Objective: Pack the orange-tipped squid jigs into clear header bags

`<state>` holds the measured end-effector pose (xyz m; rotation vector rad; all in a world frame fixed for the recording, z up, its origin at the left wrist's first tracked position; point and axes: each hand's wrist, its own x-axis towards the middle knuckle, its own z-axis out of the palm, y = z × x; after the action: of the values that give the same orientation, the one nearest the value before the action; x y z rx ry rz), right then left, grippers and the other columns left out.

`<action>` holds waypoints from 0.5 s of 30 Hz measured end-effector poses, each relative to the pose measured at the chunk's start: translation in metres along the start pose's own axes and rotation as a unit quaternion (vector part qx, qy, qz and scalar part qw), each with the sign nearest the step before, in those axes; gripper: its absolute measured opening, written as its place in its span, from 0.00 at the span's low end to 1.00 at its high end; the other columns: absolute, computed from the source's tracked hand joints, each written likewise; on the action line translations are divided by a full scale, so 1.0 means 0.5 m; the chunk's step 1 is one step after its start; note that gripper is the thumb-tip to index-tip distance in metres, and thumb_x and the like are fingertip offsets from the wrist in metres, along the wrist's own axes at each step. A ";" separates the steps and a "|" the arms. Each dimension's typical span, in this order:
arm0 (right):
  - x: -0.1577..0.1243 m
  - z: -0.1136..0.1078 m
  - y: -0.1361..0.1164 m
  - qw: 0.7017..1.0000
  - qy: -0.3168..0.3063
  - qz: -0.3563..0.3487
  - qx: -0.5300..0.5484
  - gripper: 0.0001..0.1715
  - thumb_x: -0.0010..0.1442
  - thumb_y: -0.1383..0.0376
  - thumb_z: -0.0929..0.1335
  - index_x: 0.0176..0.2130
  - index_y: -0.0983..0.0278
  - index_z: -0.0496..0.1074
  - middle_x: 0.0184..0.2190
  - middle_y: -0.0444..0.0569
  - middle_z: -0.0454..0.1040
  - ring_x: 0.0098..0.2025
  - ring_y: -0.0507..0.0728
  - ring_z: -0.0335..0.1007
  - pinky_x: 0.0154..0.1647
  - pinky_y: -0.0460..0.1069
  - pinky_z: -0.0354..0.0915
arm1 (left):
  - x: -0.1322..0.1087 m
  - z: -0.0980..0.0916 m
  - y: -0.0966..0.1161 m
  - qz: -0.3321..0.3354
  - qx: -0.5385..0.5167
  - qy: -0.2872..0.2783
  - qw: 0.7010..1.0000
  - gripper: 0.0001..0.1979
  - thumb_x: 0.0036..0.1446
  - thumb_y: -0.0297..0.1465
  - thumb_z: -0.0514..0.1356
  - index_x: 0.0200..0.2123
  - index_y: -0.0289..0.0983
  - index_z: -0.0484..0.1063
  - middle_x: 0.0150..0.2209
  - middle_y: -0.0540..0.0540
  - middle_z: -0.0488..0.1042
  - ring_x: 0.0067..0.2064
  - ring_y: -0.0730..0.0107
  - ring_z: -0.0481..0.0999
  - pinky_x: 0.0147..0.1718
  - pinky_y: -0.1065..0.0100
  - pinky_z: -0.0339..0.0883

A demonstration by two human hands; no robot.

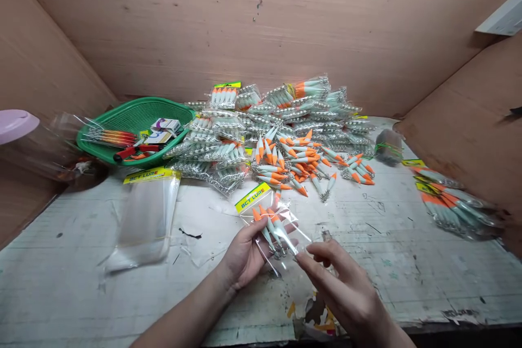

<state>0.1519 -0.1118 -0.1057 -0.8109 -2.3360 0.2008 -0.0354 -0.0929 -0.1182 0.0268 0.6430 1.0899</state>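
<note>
My left hand [248,255] is closed around a clear plastic bag with a yellow "BCT LURE" header [253,198]. Inside or against the bag lie a few fishing lures [271,225] with orange tips and pale bodies, their hooks toward me. My right hand [338,277] pinches the bag's clear lower edge between thumb and fingers, near the hook ends. Just beyond the hands a loose heap of the same orange-and-white lures [305,160] is spread on the table.
Behind the heap rises a pile of packed lure bags [220,147]. At left are a green basket [163,103] with pliers [134,152] and a stack of empty header bags [142,212]. Filled bags [452,206] lie at right. Wooden panels [244,22] enclose the table.
</note>
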 end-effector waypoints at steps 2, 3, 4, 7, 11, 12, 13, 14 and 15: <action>0.009 0.000 -0.009 0.999 0.025 0.024 -0.005 0.12 0.60 0.77 0.63 0.43 0.66 0.70 0.31 0.51 0.69 0.31 0.53 0.63 0.30 0.49 0.61 | -0.001 -0.001 -0.002 -0.010 0.007 -0.008 1.000 0.23 0.60 0.27 0.54 0.59 0.29 0.60 0.52 0.33 0.72 0.50 0.48 0.75 0.51 0.48 0.66; 0.018 -0.001 -0.015 0.998 0.041 0.037 -0.016 0.09 0.59 0.77 0.64 0.38 0.65 0.70 0.28 0.48 0.67 0.29 0.53 0.61 0.29 0.49 0.59 | -0.002 -0.002 -0.003 -0.016 0.012 -0.012 1.000 0.23 0.60 0.27 0.54 0.58 0.28 0.61 0.52 0.32 0.73 0.49 0.48 0.75 0.51 0.48 0.67; 0.027 -0.004 -0.019 0.997 0.056 0.050 -0.026 0.08 0.59 0.77 0.65 0.33 0.65 0.68 0.25 0.46 0.66 0.28 0.52 0.59 0.29 0.48 0.58 | -0.003 -0.003 -0.005 -0.021 0.016 -0.016 1.000 0.23 0.60 0.26 0.54 0.58 0.27 0.61 0.51 0.31 0.73 0.49 0.48 0.75 0.51 0.50 0.67; 0.053 -0.020 -0.010 0.995 0.012 0.091 0.031 0.08 0.59 0.72 0.66 0.29 0.63 0.65 0.25 0.44 0.64 0.28 0.52 0.60 0.28 0.47 0.59 | -0.004 -0.004 -0.008 -0.029 0.021 -0.002 0.999 0.26 0.59 0.26 0.55 0.61 0.30 0.58 0.52 0.33 0.73 0.50 0.49 0.75 0.48 0.53 0.70; 0.058 -0.038 0.094 0.974 -0.021 0.211 0.080 0.05 0.59 0.62 0.66 0.36 0.62 0.67 0.30 0.46 0.67 0.30 0.53 0.64 0.31 0.48 0.63 | -0.007 0.003 -0.004 -0.023 0.018 0.016 0.999 0.30 0.60 0.28 0.54 0.64 0.37 0.51 0.58 0.37 0.67 0.52 0.47 0.73 0.44 0.55 0.73; 0.053 -0.036 0.131 0.966 0.003 0.259 0.022 0.06 0.59 0.62 0.66 0.36 0.62 0.68 0.30 0.46 0.67 0.29 0.53 0.64 0.31 0.48 0.63 | -0.007 0.005 -0.003 -0.020 0.014 0.012 1.000 0.30 0.61 0.28 0.54 0.65 0.38 0.49 0.59 0.37 0.65 0.53 0.46 0.72 0.43 0.55 0.73; 0.048 -0.031 0.168 0.953 0.012 0.300 -0.038 0.07 0.58 0.62 0.66 0.36 0.62 0.68 0.30 0.46 0.67 0.28 0.53 0.64 0.31 0.49 0.63 | -0.008 0.008 -0.001 -0.018 0.009 0.006 1.000 0.30 0.61 0.28 0.53 0.65 0.39 0.48 0.60 0.37 0.64 0.53 0.45 0.72 0.43 0.55 0.73; 0.043 -0.024 0.203 0.945 0.014 0.321 -0.064 0.07 0.57 0.63 0.65 0.37 0.63 0.69 0.31 0.47 0.67 0.27 0.54 0.64 0.31 0.50 0.63 | -0.009 0.010 0.001 -0.017 0.002 0.000 1.000 0.30 0.62 0.29 0.52 0.65 0.39 0.47 0.61 0.37 0.63 0.54 0.44 0.71 0.43 0.54 0.74; 0.039 -0.016 0.233 0.939 0.013 0.334 -0.082 0.09 0.56 0.65 0.64 0.38 0.63 0.70 0.32 0.48 0.67 0.27 0.54 0.64 0.31 0.51 0.63 | -0.009 0.012 0.002 -0.017 -0.005 -0.008 1.000 0.29 0.63 0.30 0.52 0.65 0.40 0.46 0.62 0.37 0.61 0.54 0.43 0.70 0.42 0.52 0.74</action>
<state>0.2034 -0.0078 -0.1285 -1.6622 -1.9854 0.2780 -0.0347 -0.0945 -0.1110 0.0164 0.6223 1.0592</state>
